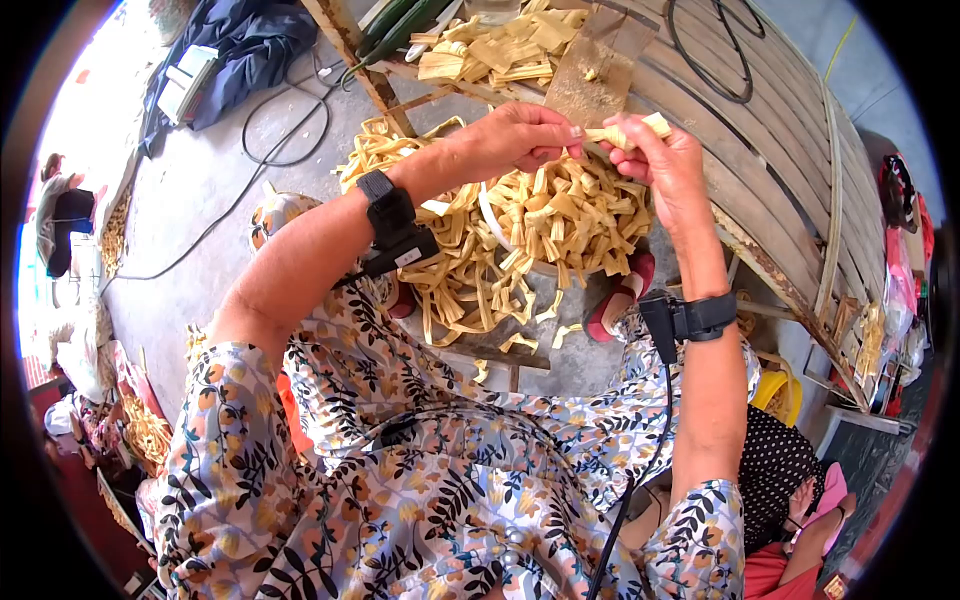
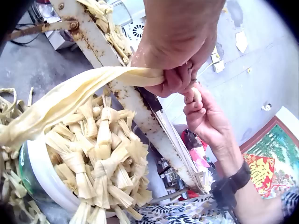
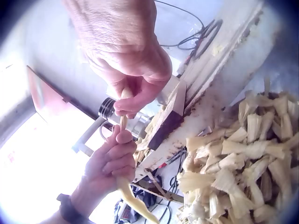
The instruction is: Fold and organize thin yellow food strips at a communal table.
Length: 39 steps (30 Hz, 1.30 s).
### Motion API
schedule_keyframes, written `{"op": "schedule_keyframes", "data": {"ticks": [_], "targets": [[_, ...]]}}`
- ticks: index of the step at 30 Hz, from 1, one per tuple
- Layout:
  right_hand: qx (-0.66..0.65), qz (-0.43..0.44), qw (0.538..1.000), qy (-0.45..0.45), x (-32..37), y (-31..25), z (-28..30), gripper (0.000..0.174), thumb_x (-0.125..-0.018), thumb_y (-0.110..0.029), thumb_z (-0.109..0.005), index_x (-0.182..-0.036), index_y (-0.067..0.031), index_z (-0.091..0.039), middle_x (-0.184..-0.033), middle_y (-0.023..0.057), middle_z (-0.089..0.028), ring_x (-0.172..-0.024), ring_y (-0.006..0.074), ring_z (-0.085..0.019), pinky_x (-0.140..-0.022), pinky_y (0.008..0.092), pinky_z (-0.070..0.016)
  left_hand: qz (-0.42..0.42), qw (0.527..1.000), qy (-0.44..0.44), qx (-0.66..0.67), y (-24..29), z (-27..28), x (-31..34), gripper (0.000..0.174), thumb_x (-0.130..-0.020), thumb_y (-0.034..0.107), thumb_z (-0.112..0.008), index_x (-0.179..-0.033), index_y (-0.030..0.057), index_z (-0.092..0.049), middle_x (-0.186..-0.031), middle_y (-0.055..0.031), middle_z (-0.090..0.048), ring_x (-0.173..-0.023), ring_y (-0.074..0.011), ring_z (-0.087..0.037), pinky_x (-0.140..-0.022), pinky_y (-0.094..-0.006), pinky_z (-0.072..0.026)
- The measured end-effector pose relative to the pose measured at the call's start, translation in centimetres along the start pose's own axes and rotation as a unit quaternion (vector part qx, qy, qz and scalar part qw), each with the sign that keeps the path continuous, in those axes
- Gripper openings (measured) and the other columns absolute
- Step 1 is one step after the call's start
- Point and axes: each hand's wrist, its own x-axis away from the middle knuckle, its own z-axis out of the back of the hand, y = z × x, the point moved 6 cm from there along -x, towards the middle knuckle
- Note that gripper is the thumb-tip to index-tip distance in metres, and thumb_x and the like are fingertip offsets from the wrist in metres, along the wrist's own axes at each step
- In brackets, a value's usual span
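Floor: grey and smooth-looking (image 1: 190, 290), with loose pieces (image 1: 518, 343) strewn near the feet and a dark cable (image 1: 265, 162) curling at the left.
Lap: patterned clothing (image 1: 450, 470), knees spread.
Wrists: one black band on each, left (image 1: 388, 210) and right (image 1: 700, 318).
Left hand (image 1: 515, 138): fingers curled, thumb and fingertips pinching the thin end of the husk bundle (image 1: 622, 133); a long pale strip (image 2: 84, 86) also comes out of this fist and trails downward, as both wrist views show.
Right hand (image 1: 662, 158): thumb and fingers curled round the thicker body of that bundle.
Bundle's place: up in the air between the two hands, beyond the knees.
Long axis: roughly crosswise, the thin end towards the left fingertips, the flared end past the right thumb.
Nearer hand: the right, wrapped on the body itself; the left meets only the tapering tip, so the short span between the fingertips looks like what matters most.
Hidden: whether strip and bundle are one length cannot be told, since fingers cover the join.
Heap: knotted pieces (image 1: 590, 220) piled above the white rim (image 2: 46, 172) of a bucket, below the hands.
Farther: a slatted wooden table (image 1: 770, 190), a worn board (image 1: 590, 88) on it, and flat husk pieces (image 1: 500, 55) beside the board.
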Motion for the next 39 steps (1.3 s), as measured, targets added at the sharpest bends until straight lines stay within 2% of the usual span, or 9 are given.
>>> {"op": "schedule_keyframes", "data": {"ticks": [4, 8, 11, 14, 20, 24, 31, 36, 39], "targets": [[0.150, 0.063, 0.986, 0.028, -0.1, -0.1, 0.6, 0.027, -0.083, -0.024, -0.057, -0.080, 0.0017, -0.062, -0.063, 0.0053, -0.061, -0.051, 0.0079, -0.054, -0.046, 0.0189, -0.0429, 0.005, 0.998, -0.001, -0.064, 0.9, -0.2, 0.7, 0.025, -0.089, 0.026, -0.049, -0.086, 0.0032, -0.059, -0.056, 0.0066, -0.037, -0.049, -0.0028, -0.031, -0.044, -0.0178, -0.0247], [0.374, 0.145, 0.914, 0.062, 0.5, -1.4, 0.9, 0.032, -0.085, -0.027, -0.055, -0.071, 0.0006, -0.061, -0.052, 0.0035, -0.056, -0.046, 0.0076, -0.051, -0.043, 0.0213, -0.0380, -0.005, 0.991, 0.024, -0.131, 1.5, 0.3, 0.7, 0.026, -0.088, 0.026, -0.049, -0.083, 0.0033, -0.059, -0.058, 0.0060, -0.041, -0.051, -0.0030, -0.034, -0.047, -0.0178, -0.0287], [0.307, 0.158, 0.936, 0.068, 0.5, -1.5, 1.2, 0.034, -0.085, -0.029, -0.054, -0.066, -0.0008, -0.061, -0.049, 0.0025, -0.055, -0.044, 0.0072, -0.049, -0.041, 0.0218, -0.0345, -0.027, 0.991, 0.029, -0.128, 1.9, 0.4, 0.8, 0.026, -0.088, 0.027, -0.050, -0.081, 0.0033, -0.059, -0.058, 0.0060, -0.041, -0.053, -0.0030, -0.034, -0.048, -0.0183, -0.0294], [0.272, 0.113, 0.954, 0.053, 0.5, -1.2, 1.3, 0.032, -0.085, -0.030, -0.055, -0.073, -0.0011, -0.062, -0.055, 0.0037, -0.058, -0.050, 0.0071, -0.053, -0.044, 0.0204, -0.0388, -0.044, 0.989, 0.031, -0.141, 1.9, 0.6, 0.7, 0.026, -0.088, 0.027, -0.050, -0.081, 0.0034, -0.059, -0.059, 0.0061, -0.041, -0.053, -0.0030, -0.034, -0.048, -0.0181, -0.0292], [0.027, -0.033, 0.999, -0.016, 0.4, -0.1, -0.7, 0.022, -0.079, -0.021, -0.063, -0.090, -0.0024, -0.061, -0.077, 0.0067, -0.063, -0.059, 0.0052, -0.057, -0.048, 0.0144, -0.0443, -0.034, 0.993, 0.017, -0.112, 1.8, 0.7, 0.4, 0.027, -0.088, 0.028, -0.050, -0.081, 0.0039, -0.059, -0.059, 0.0060, -0.042, -0.053, -0.0027, -0.035, -0.048, -0.0175, -0.0282], [-0.065, 0.012, 0.998, -0.012, -1.2, 0.6, -0.7, 0.021, -0.075, -0.009, -0.065, -0.092, 0.0017, -0.059, -0.070, 0.0041, -0.059, -0.051, 0.0034, -0.048, -0.044, 0.0145, -0.0393, -0.041, 0.992, 0.018, -0.118, 2.1, 1.0, -0.4, 0.025, -0.087, 0.026, -0.050, -0.079, 0.0039, -0.060, -0.059, 0.0057, -0.043, -0.052, -0.0025, -0.034, -0.046, -0.0174, -0.0270], [-0.129, -0.011, 0.991, 0.015, -3.3, -0.3, -0.4, 0.018, -0.075, -0.007, -0.064, -0.088, 0.0035, -0.058, -0.069, 0.0066, -0.057, -0.051, 0.0041, -0.046, -0.043, 0.0153, -0.0368, -0.067, 0.984, 0.028, -0.165, 4.7, 3.0, -2.0, 0.025, -0.088, 0.023, -0.050, -0.079, 0.0022, -0.060, -0.058, 0.0053, -0.043, -0.050, -0.0026, -0.035, -0.045, -0.0178, -0.0285], [-0.202, 0.029, 0.978, 0.046, -6.3, -0.6, 0.8, 0.015, -0.077, -0.011, -0.063, -0.083, 0.0024, -0.058, -0.071, 0.0086, -0.058, -0.053, 0.0055, -0.047, -0.046, 0.0165, -0.0397, -0.151, 0.931, 0.117, -0.310, 6.5, 5.8, -4.0, 0.018, -0.084, 0.018, -0.052, -0.082, 0.0029, -0.062, -0.063, 0.0014, -0.054, -0.058, -0.0059, -0.047, -0.051, -0.0206, -0.0382], [-0.221, 0.042, 0.970, 0.089, -7.7, -0.3, 1.8, 0.015, -0.077, -0.011, -0.063, -0.081, 0.0030, -0.058, -0.071, 0.0092, -0.058, -0.052, 0.0059, -0.047, -0.045, 0.0168, -0.0393, -0.194, 0.881, 0.166, -0.399, 7.6, 5.8, -5.2, 0.019, -0.082, 0.019, -0.054, -0.082, 0.0015, -0.061, -0.063, -0.0006, -0.054, -0.057, -0.0067, -0.046, -0.052, -0.0221, -0.0385]]}}
